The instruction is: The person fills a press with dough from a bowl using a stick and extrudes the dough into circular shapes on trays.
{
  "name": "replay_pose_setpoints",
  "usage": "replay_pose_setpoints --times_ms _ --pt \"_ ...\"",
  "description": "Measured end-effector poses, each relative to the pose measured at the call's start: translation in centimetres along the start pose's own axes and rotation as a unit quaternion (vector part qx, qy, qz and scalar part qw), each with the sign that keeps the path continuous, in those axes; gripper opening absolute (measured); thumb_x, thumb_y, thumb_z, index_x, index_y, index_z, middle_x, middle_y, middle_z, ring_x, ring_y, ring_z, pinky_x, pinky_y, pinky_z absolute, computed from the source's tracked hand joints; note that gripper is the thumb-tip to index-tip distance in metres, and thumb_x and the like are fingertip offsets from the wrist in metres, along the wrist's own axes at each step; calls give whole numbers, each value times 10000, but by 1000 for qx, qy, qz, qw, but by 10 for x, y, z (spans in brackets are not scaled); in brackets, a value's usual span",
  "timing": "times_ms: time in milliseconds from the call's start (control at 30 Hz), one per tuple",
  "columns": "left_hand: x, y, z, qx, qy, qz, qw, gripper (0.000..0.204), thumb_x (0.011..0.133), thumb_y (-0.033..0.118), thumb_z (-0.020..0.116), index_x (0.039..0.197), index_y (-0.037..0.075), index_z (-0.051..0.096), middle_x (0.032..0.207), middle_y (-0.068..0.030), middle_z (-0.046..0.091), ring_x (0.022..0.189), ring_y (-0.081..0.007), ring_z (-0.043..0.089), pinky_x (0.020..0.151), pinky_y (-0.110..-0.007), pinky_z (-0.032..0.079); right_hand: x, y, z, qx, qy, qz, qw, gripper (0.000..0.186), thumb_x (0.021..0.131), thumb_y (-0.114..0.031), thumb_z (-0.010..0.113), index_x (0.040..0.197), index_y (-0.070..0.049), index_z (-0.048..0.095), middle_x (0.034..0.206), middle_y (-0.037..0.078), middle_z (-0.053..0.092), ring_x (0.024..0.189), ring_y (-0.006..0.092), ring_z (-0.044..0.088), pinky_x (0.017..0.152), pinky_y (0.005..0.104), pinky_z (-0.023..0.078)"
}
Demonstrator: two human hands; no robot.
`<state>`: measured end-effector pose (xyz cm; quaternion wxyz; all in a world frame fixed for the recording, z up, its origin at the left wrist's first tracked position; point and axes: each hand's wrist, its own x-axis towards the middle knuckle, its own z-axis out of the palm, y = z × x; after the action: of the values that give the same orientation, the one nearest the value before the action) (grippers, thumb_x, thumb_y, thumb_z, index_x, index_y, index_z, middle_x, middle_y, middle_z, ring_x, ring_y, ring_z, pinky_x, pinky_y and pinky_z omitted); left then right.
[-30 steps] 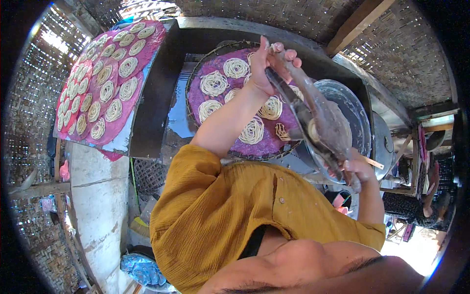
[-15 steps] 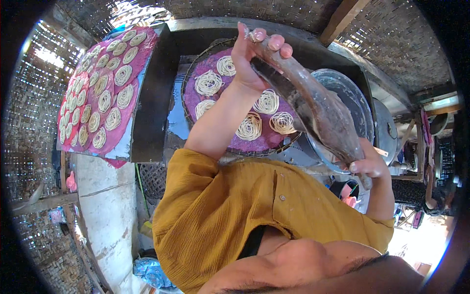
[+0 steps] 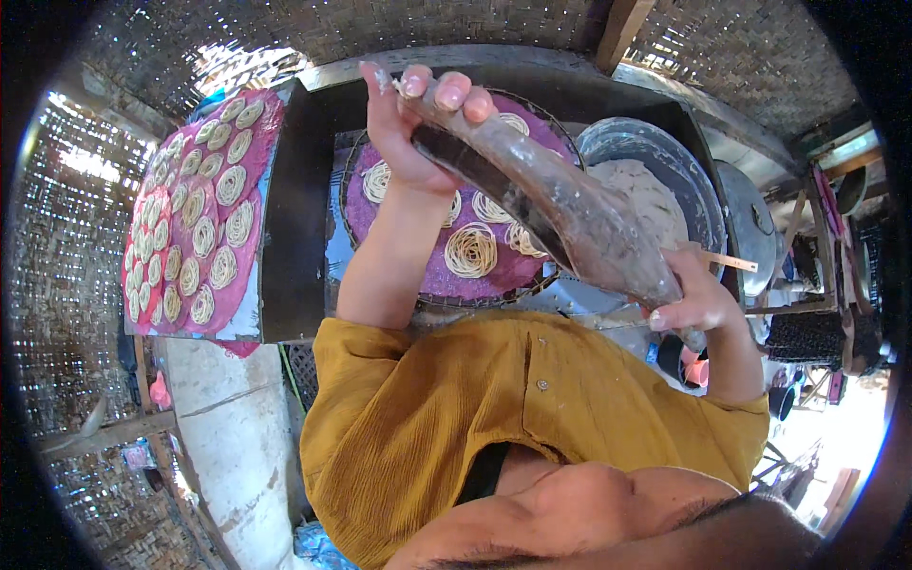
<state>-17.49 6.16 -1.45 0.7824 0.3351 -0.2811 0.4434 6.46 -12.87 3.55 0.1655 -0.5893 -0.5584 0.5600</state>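
Note:
My left hand (image 3: 413, 128) grips the upper end of a long, grey-brown tool (image 3: 570, 204) that is smeared with pale paste and has a dark hollow along its side. My right hand (image 3: 692, 290) holds its lower, narrower end. The tool slants across a round woven tray with purple cloth (image 3: 470, 274), where pale coiled noodle nests (image 3: 470, 249) lie, partly hidden by my arm and the tool. Just right of that tray, behind my right hand, is a grey basin (image 3: 703, 190) with pale dough (image 3: 646, 185) inside.
At the left, a board with pink cloths (image 3: 237, 309) carries several noodle nests beside a dark metal edge (image 3: 299, 209). A metal lid (image 3: 750, 218) stands right of the basin, near a thin wooden stick (image 3: 736, 261). Woven bamboo walls (image 3: 76, 247) and a wooden beam (image 3: 617, 28) surround the work area.
My left hand has moved leftward with the tool's upper end, so the tool lies flatter across the tray and more dough shows in the basin. My right hand has risen slightly.

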Motion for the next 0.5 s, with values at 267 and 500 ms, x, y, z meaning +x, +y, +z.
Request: replay_pose_setpoints --times_ms 267,500 --pt "1 -35 4 -105 108 -48 987 504 849 573 280 854 169 582 802 -61 539 817 -270 517 739 -426 419 -22 36 -4 64 10 22 998 787 509 -305 740 1136 71 448 1011 109 554 938 155 483 847 284 362" --pt "-62 -99 -69 483 89 -326 808 248 863 212 479 1061 65 499 957 -74 520 958 -185 454 861 -346 346 -16 45 7 117 53 -35 991 792 508 -302 744 1143 69 448 1021 113 547 956 170 481 861 294 356"
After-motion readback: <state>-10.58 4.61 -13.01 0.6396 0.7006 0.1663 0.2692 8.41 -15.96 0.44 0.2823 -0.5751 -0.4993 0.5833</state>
